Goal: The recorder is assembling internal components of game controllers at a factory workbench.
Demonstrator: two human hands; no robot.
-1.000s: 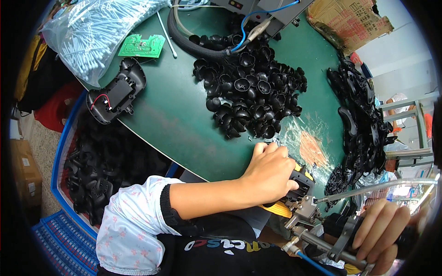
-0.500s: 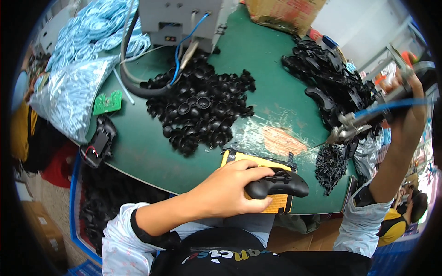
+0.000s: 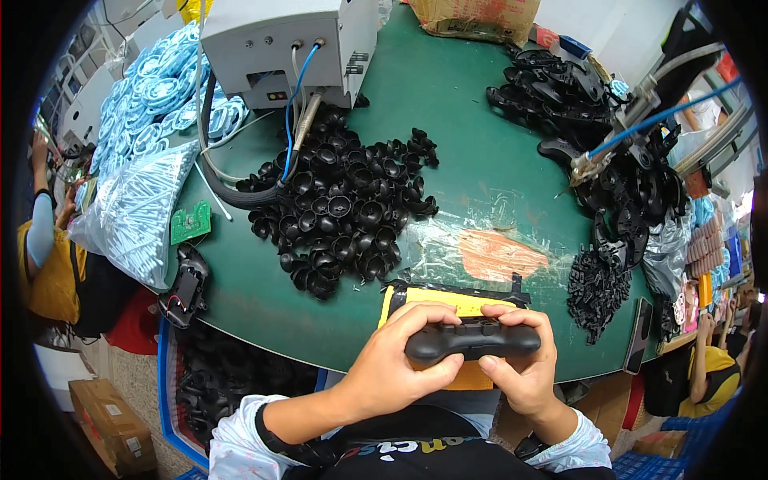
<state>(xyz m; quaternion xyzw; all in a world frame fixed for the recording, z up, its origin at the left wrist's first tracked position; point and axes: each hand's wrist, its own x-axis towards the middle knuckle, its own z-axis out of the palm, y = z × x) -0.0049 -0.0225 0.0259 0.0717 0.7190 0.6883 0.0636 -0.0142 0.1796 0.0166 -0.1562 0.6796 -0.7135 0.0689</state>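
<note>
A black game controller is held level between my two hands, close to the table's front edge. My left hand wraps its left grip, thumb below and fingers over the far side. On the other end, my right hand closes round the right grip in the same way. Under the controller lies a yellow pad edged with black tape. To the right hangs a metal-tipped power screwdriver with a blue hose, touched by neither hand.
Black cup-shaped parts are heaped mid-table before a grey machine. Black controller shells and small black pieces lie at right. On the left are a bag of pale sticks, a green circuit board and an opened controller.
My right hand has come down from the screwdriver at the upper right and now grips the controller's right end. The left hand keeps hold; the controller has shifted slightly and turned more level.
</note>
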